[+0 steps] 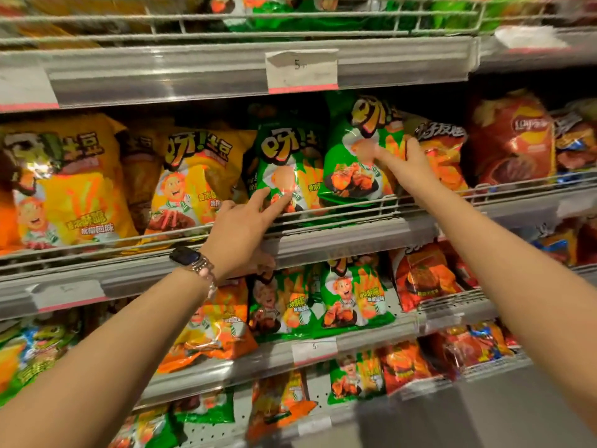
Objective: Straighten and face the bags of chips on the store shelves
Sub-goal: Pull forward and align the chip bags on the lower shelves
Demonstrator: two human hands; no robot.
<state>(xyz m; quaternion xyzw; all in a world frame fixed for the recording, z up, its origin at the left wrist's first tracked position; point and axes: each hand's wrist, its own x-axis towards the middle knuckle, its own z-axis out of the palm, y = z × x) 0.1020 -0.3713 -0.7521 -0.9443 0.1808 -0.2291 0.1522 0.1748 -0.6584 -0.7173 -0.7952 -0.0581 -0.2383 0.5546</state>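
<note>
Midway: left hand (239, 227) presses straight fingers on one green bag (284, 163); right hand (410, 163) apparently grips the tilted neighbour (358, 156) near the shelf (339, 231) edge; lower rows remain crooked.

Top shelf bags (290, 11): cut off by the upper edge, smeared, flavours unreadable; price tag (302, 71): only a "5" legible, the rest blurred; right hand (407, 163): fingers blurred, thumb hidden behind the green bag (358, 156), grip unclear; orange bag (442, 150): part hidden by that hand; bottom shelf bags (206, 425): cut off by the lower edge.
</note>
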